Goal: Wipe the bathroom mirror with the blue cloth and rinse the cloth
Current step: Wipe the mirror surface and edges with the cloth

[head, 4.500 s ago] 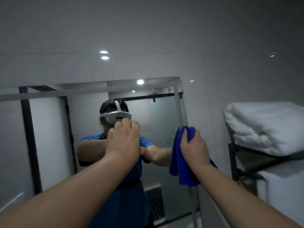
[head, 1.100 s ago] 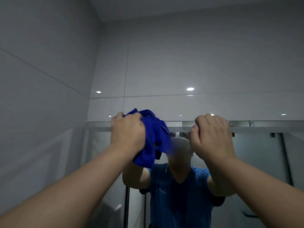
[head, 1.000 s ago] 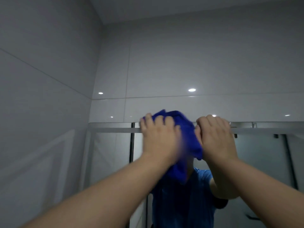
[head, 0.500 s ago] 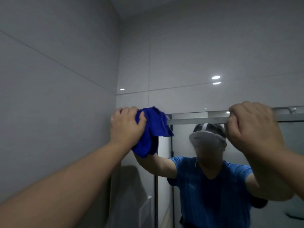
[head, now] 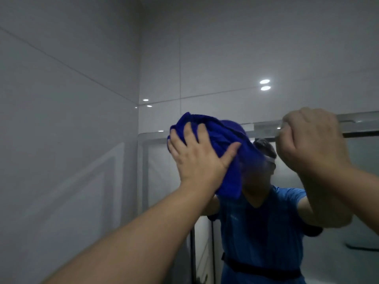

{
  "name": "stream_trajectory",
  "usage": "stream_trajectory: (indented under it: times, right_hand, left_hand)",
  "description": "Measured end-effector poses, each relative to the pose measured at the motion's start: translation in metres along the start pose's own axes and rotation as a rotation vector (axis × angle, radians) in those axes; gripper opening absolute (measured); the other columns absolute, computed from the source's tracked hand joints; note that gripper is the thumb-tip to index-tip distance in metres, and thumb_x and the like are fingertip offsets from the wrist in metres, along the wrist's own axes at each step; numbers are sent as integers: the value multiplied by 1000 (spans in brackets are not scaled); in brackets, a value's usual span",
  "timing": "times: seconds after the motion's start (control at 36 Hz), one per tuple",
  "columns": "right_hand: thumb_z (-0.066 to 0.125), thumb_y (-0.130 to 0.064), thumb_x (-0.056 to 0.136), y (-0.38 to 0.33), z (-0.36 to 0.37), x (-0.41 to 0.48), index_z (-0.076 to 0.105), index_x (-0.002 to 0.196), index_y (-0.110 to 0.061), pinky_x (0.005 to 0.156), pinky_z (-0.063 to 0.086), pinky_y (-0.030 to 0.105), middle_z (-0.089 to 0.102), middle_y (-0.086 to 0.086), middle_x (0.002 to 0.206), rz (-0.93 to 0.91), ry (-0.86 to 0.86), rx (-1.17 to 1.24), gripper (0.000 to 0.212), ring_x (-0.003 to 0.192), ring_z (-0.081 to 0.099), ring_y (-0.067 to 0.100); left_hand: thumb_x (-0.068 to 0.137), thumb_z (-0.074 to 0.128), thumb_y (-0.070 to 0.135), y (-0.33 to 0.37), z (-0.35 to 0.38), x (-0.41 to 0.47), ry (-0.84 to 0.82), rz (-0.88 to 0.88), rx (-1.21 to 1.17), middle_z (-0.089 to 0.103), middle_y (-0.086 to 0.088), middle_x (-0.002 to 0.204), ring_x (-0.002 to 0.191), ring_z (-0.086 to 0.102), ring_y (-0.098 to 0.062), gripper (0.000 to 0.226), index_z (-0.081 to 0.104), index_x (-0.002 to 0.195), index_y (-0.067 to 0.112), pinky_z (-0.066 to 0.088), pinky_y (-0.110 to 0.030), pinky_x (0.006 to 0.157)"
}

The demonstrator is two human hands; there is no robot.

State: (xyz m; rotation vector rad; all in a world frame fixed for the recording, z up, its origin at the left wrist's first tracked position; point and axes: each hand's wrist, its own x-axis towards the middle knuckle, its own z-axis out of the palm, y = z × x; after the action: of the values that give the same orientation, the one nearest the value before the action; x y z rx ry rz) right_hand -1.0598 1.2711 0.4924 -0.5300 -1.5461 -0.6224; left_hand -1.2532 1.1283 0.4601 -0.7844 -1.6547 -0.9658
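The blue cloth (head: 223,148) is bunched against the upper left part of the bathroom mirror (head: 162,181), close to its top edge. My left hand (head: 196,154) presses flat on the cloth with fingers spread. My right hand (head: 313,138) is a closed fist resting at the mirror's top edge further right, with nothing seen in it. The mirror reflects a person in a blue shirt with both arms raised; the cloth covers part of that reflection.
Grey tiled walls (head: 61,119) meet in a corner just left of the mirror. Ceiling light reflections (head: 265,84) show on the tiles above. A dark vertical frame (head: 192,253) is reflected low in the mirror.
My left hand has slid the cloth to the right and slightly down along the mirror's top, and its fingers have spread flat. The right fist has stayed on the top edge.
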Motion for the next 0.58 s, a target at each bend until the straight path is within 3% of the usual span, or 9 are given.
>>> stream_trajectory:
  times: [0.08, 0.19, 0.28, 0.39, 0.5, 0.58]
  right_hand:
    - [42, -27, 95, -1, -7, 2, 53, 96, -17, 91, 43, 51, 46, 4, 91, 0, -33, 37, 15, 88, 43, 27]
    - [55, -21, 87, -18, -13, -23, 56, 116, -14, 105, 37, 51, 49, 13, 120, 119, -47, 115, 30, 116, 45, 34]
    - [64, -19, 75, -46, -13, -63, 67, 105, -15, 94, 38, 49, 60, 12, 108, -53, -22, 183, 30, 105, 53, 37]
    - [66, -16, 71, -95, -12, -109, 70, 93, -13, 82, 39, 45, 63, 10, 100, -280, -111, 288, 23, 92, 57, 36]
    - [61, -23, 72, -121, -6, -135, 65, 92, -15, 82, 37, 43, 61, 8, 101, -340, -243, 324, 22, 94, 54, 31]
    - [64, -26, 76, -122, 8, -151, 64, 99, -18, 88, 39, 42, 60, 5, 105, -367, -352, 271, 24, 100, 52, 27]
  left_hand:
    - [88, 26, 92, -2, 1, -9, -11, 55, -8, 28, -15, 168, 155, 15, -49, 99, 34, 159, 23, 16, -65, 125]
    - [93, 37, 81, -27, 5, -31, -29, 127, 12, 30, -14, 168, 155, 16, -49, 85, 38, 157, 25, 17, -63, 126]
    - [92, 41, 77, -45, 9, -64, -93, 118, 9, 23, -12, 171, 157, 11, -47, 82, 32, 158, 29, 15, -63, 127]
    - [89, 52, 71, -79, 16, -131, -136, 45, -24, 23, -13, 171, 158, 11, -46, 85, 31, 157, 25, 20, -65, 125]
    - [86, 59, 68, -140, 21, -212, -280, -115, -24, 28, -14, 168, 159, 12, -43, 93, 29, 159, 19, 21, -62, 126]
    - [82, 55, 68, -172, 22, -274, -381, -292, -24, 38, -20, 162, 153, 24, -45, 95, 28, 156, 15, 31, -66, 121]
